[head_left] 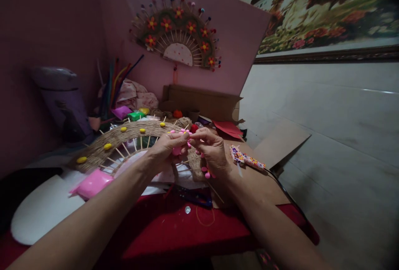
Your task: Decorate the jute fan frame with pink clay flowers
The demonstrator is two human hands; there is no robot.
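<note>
My left hand [171,147] is closed, with a lump of pink clay [176,150] showing among its fingers. Fingertip to fingertip beside it, my right hand [212,148] pinches something too small or hidden to make out. Both are held over a fan-shaped frame [132,129] of wooden sticks wrapped in brown twine, partly covered by my hands and forearms. Yellow clay ovals [124,129] are spaced along its band. Pink petals [186,131] surround a yellow centre just behind my fingertips, and a pink flower [207,172] sits below my right hand.
A pink clay packet [96,182] lies left of my hands. Dark-handled scissors [195,196] rest near the red cloth's front edge [174,228]. At right, a hot glue gun [246,158] with a floral pattern lies on cardboard [264,187]. A finished fan [177,33] hangs behind.
</note>
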